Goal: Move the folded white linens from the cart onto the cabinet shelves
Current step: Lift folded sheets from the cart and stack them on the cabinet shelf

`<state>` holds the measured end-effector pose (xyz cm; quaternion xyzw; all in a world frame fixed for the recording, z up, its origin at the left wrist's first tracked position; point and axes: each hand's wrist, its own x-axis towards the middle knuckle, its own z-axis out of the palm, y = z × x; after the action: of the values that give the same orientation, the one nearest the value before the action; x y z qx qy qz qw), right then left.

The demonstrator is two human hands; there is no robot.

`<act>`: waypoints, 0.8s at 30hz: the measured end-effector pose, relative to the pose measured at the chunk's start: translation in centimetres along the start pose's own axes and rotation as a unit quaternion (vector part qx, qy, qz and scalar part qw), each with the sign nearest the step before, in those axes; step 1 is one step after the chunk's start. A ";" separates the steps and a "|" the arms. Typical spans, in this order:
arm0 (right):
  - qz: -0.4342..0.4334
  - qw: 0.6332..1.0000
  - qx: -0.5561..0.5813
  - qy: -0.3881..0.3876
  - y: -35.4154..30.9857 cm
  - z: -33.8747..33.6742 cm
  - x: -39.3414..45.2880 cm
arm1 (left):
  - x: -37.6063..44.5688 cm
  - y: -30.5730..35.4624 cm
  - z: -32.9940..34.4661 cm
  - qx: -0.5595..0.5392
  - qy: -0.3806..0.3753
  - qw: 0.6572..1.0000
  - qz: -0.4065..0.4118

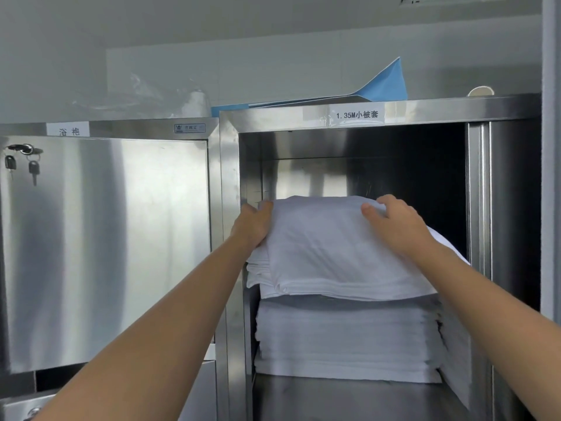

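A folded white linen bundle point(328, 250) lies on top of a tall stack of folded white linens point(346, 338) inside the open steel cabinet point(230, 208). Its front edge overhangs the stack below. My left hand point(252, 223) touches the bundle's left side near the cabinet frame, fingers against the cloth. On the top right of the bundle rests my right hand point(394, 220), fingers bent over the fabric. The cart is out of view.
A closed steel cabinet door point(103, 244) with keys point(33, 171) hanging in its lock stands at the left. Blue sheets point(385, 86) and clear plastic point(158, 95) lie on the cabinet tops. There is dark free room above the bundle inside the compartment.
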<state>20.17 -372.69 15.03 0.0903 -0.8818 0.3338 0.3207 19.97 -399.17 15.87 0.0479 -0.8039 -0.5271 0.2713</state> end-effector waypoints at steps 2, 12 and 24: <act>0.028 0.998 -0.049 -0.004 0.8 -0.2 1.0 | 0.3 0.5 0.4 0.009 -0.005 1.000 -0.003; 0.140 0.985 -0.084 -0.064 3.6 -0.7 4.8 | 2.3 3.8 1.7 -0.042 -0.013 0.997 -0.066; 0.208 0.976 0.039 -0.048 3.2 2.4 10.9 | 6.4 2.5 1.8 -0.126 -0.078 0.978 -0.149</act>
<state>9.32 -371.20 18.78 -0.0668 -0.8819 0.4226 0.1980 14.20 -398.93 19.96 0.0916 -0.7337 -0.6606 0.1297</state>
